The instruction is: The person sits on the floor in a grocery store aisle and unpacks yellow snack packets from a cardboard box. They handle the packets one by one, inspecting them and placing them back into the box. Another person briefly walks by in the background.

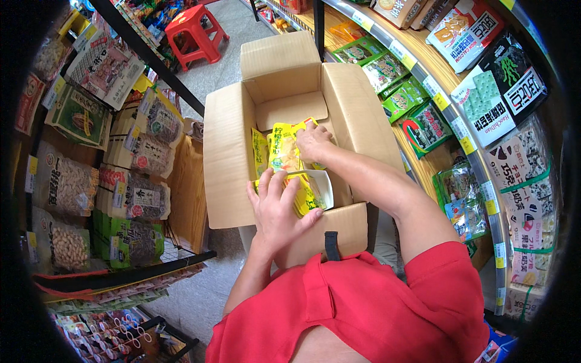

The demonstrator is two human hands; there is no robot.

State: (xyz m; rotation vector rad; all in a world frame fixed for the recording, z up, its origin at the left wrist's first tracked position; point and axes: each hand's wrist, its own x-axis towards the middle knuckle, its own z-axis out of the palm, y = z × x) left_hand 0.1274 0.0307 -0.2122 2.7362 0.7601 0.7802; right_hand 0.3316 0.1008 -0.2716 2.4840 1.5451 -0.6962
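Note:
An open cardboard box with its flaps folded out stands before me. Inside it are several yellow snack packets, one leaning against the left wall. My right hand reaches in and grips the upper right edge of a yellow packet; its fingertips are partly hidden. My left hand spans the near left part of a small white-lined carton, thumb along the near side and fingers spread over the top. Yellow packets fill that carton, which sits at the big box's near end.
Shelves of bagged nuts and seeds rise on my left. To the right, a curved wooden shelf holds green snack packs, with biscuit packs above. A red plastic stool stands on the grey floor beyond the box.

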